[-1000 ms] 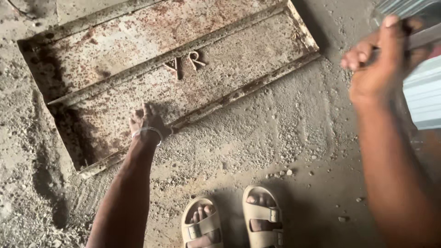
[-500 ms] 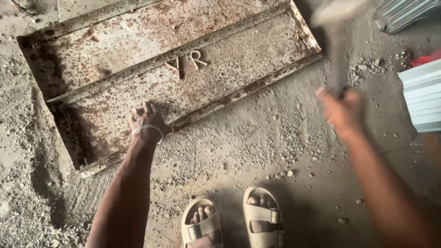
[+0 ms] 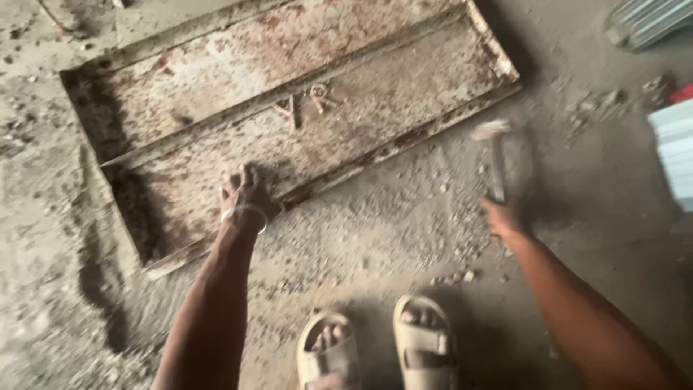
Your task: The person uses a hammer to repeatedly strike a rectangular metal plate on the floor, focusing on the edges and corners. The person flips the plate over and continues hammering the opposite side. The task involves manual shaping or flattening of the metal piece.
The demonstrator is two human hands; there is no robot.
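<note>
A rusty metal mould tray is seen lying on the gritty floor across the upper half of the frame. The left hand is pressed on its lower rim, fingers spread, nothing gripped. The right hand, right of centre, is closed around the handle of a hammer, blurred, its head raised just below the tray's right corner. Two sandalled feet are planted at the bottom.
</note>
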